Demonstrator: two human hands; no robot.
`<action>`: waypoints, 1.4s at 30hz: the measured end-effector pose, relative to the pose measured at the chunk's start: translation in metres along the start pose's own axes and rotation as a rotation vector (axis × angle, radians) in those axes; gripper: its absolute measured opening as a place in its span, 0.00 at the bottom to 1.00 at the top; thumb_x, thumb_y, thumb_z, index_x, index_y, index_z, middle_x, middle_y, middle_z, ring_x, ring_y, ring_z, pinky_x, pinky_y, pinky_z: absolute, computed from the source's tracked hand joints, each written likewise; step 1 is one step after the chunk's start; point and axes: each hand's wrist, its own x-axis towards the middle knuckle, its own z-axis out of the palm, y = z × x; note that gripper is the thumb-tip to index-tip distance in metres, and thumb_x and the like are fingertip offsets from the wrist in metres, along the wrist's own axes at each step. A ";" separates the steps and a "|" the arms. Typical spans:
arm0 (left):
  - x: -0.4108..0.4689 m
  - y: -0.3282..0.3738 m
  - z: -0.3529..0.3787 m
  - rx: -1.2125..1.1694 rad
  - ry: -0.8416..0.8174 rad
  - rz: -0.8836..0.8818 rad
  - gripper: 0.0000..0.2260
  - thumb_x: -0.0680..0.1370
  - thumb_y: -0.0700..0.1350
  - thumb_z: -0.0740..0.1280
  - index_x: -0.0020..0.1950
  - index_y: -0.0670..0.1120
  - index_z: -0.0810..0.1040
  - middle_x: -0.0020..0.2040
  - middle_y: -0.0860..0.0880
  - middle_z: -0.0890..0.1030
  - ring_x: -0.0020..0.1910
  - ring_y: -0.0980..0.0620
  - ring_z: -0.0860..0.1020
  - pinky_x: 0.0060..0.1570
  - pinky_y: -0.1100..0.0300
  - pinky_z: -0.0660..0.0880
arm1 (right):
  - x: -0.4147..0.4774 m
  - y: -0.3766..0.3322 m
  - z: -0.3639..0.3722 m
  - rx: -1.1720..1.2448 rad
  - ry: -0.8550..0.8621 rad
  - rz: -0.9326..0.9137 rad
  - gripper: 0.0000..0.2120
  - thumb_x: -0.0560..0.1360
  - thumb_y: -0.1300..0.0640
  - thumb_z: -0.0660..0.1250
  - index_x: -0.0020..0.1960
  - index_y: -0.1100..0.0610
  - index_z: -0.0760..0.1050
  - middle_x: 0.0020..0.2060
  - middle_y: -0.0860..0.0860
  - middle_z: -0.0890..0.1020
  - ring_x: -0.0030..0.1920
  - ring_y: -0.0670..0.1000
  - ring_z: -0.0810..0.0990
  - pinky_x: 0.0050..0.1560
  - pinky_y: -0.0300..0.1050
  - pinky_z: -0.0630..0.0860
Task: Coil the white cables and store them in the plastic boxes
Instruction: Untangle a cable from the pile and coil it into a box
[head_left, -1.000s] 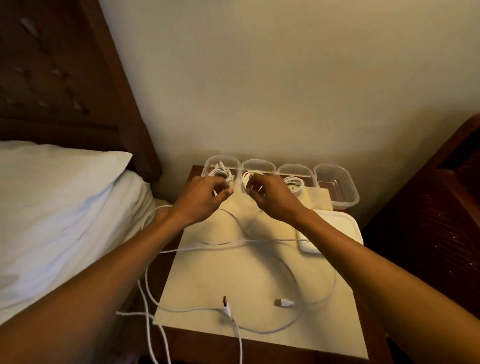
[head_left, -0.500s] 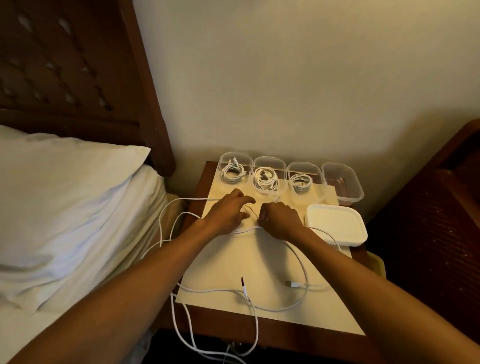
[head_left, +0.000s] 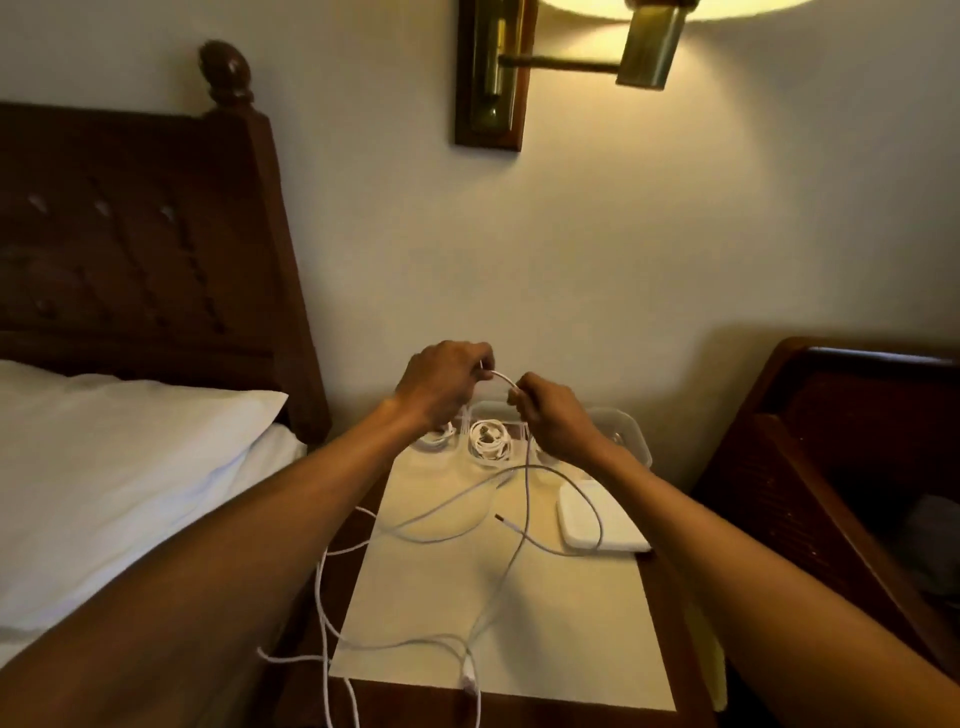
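lifted off the table (head_left: 498, 613): left hand (head_left: 441, 384) and right hand (head_left: 545, 415) both pinched shut on the white cable (head_left: 503, 377), likely starting its coil.

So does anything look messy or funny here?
Yes. The loose cable sprawls across the table, and part of it hangs off the left edge. Both hands, left and right, hold one stretch of it up. The lid lies off its box. Nothing looks broken.

Two hands (head_left: 441, 382), several plastic boxes (head_left: 488, 439), one white lid (head_left: 597, 519).
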 end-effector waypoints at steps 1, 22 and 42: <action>0.006 0.008 -0.012 0.012 0.027 0.024 0.05 0.81 0.49 0.65 0.53 0.50 0.79 0.49 0.49 0.84 0.47 0.45 0.80 0.43 0.53 0.76 | 0.001 -0.006 -0.010 0.035 -0.011 0.009 0.11 0.83 0.55 0.58 0.49 0.60 0.75 0.40 0.53 0.81 0.39 0.53 0.78 0.40 0.48 0.74; 0.022 0.049 -0.164 -0.133 0.033 0.008 0.09 0.78 0.54 0.69 0.54 0.50 0.80 0.45 0.49 0.84 0.41 0.50 0.80 0.45 0.51 0.81 | 0.013 -0.080 -0.135 0.157 0.371 -0.063 0.09 0.80 0.57 0.64 0.49 0.59 0.83 0.39 0.56 0.83 0.37 0.51 0.78 0.40 0.45 0.74; 0.009 0.080 -0.205 -0.034 0.214 -0.027 0.06 0.82 0.44 0.62 0.51 0.46 0.79 0.51 0.47 0.84 0.47 0.47 0.81 0.45 0.50 0.79 | -0.028 -0.120 -0.183 -0.496 0.203 -0.072 0.16 0.83 0.48 0.57 0.47 0.56 0.77 0.40 0.55 0.80 0.37 0.54 0.77 0.32 0.43 0.69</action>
